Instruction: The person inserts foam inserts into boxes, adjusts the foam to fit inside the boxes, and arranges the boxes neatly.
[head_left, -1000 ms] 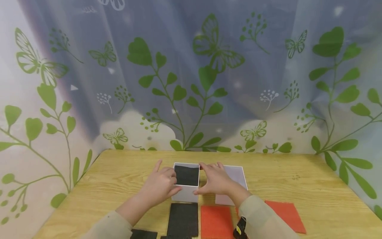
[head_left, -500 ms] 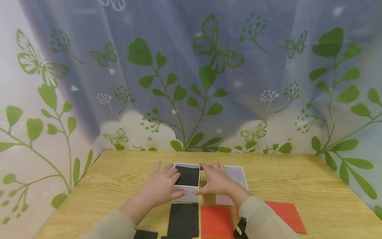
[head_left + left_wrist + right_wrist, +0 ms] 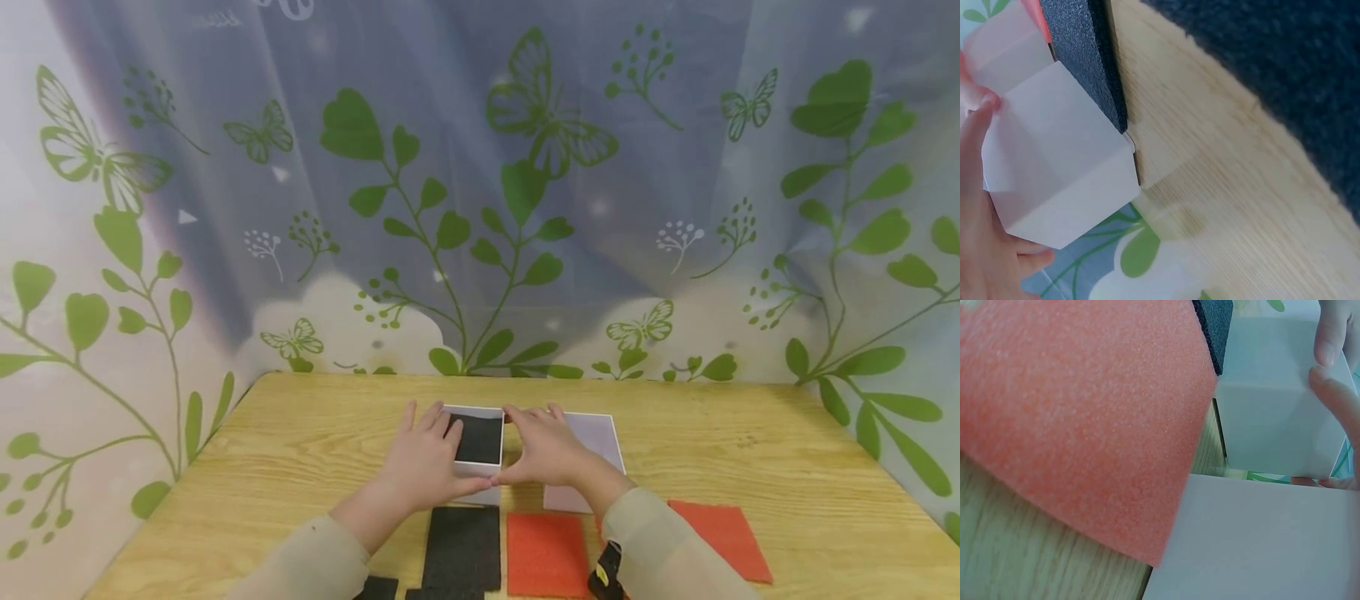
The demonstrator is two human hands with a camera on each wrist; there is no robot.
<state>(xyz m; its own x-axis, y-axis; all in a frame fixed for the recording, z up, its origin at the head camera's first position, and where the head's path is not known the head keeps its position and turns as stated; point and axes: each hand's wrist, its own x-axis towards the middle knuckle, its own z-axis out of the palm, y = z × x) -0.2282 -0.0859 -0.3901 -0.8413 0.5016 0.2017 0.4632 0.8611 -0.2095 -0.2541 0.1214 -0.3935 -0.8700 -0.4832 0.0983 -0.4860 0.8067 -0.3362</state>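
A small white open-topped box (image 3: 480, 497) stands on the wooden table, with a black foam sheet (image 3: 480, 437) inside it. My left hand (image 3: 420, 458) holds the box's left side, its fingers over the left rim and its thumb along the front. On the opposite side my right hand (image 3: 543, 450) grips the box, thumb at the front corner and fingers at the back corner. Both thumb tips meet near the top front edge. The left wrist view shows the box's plain outer wall (image 3: 1060, 137); the fingers behind it are partly hidden.
A second white box or lid (image 3: 592, 437) lies right of the box, partly under my right forearm. In front are a black foam piece (image 3: 461, 546) and an orange-red one (image 3: 546, 554). Another orange-red piece (image 3: 720, 537) lies further right. A patterned curtain (image 3: 480, 208) hangs behind.
My left hand has uncurled and moved right, over the box's left rim, and its thumb now reaches across the front to my right thumb. The right hand has stayed in place.
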